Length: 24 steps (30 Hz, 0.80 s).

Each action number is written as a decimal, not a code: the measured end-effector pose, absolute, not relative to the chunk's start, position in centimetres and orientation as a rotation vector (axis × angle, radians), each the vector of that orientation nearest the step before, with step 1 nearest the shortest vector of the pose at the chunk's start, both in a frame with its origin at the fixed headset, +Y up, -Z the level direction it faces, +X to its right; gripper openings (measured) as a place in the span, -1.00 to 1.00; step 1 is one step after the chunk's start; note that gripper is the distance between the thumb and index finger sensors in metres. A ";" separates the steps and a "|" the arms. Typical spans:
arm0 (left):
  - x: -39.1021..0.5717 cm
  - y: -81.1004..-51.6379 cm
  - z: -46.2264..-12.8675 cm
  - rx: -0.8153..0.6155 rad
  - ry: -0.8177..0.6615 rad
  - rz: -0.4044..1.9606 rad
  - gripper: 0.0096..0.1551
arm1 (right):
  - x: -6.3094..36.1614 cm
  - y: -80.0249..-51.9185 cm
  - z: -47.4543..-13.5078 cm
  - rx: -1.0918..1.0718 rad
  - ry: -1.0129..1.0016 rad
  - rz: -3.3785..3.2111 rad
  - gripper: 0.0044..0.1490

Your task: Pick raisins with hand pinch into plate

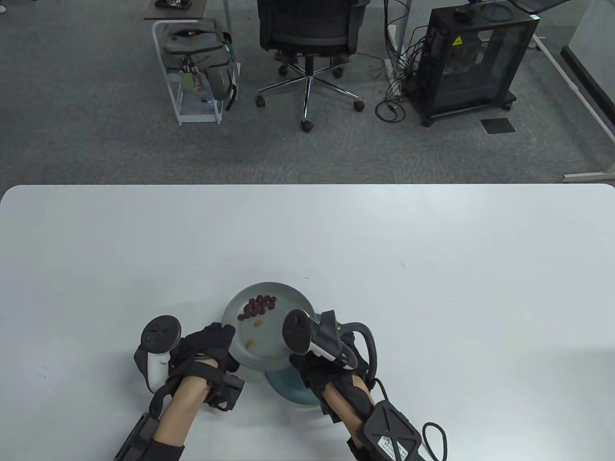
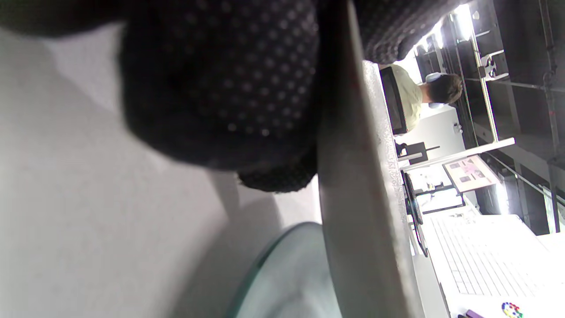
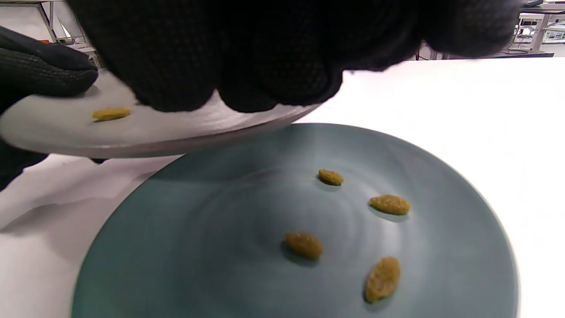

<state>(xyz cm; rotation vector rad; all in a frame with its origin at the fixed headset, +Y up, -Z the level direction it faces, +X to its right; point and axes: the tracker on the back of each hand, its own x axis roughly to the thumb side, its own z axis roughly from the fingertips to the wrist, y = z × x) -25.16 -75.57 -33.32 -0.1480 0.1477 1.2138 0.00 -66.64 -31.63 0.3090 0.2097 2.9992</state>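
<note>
My left hand [image 1: 211, 348] grips the left rim of a grey plate [image 1: 283, 331] and holds it tilted above the table. On it lie a cluster of dark red raisins [image 1: 259, 306] and two yellow raisins [image 1: 258, 324]. A teal plate [image 1: 288, 391] lies on the table beneath, holding several yellow raisins [image 3: 390, 204]. My right hand [image 1: 317, 370] hovers over the teal plate [image 3: 198, 247]. Its bunched fingertips [image 3: 247, 75] sit at the grey plate's near rim [image 3: 132, 137]. Whether they pinch a raisin is hidden. One yellow raisin [image 3: 111, 114] lies beside them.
The white table [image 1: 432, 269] stretches wide around both plates. In the left wrist view the grey plate's edge [image 2: 353, 185] stands beside my gloved fingers [image 2: 220, 88], with the teal plate [image 2: 291, 274] below. An office chair [image 1: 307, 43] and equipment stand beyond the table.
</note>
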 end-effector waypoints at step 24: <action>-22.1 -75.9 -32.7 -0.239 0.041 1.170 -0.42 | -2.8 -67.8 -30.9 0.477 0.203 3.034 -0.33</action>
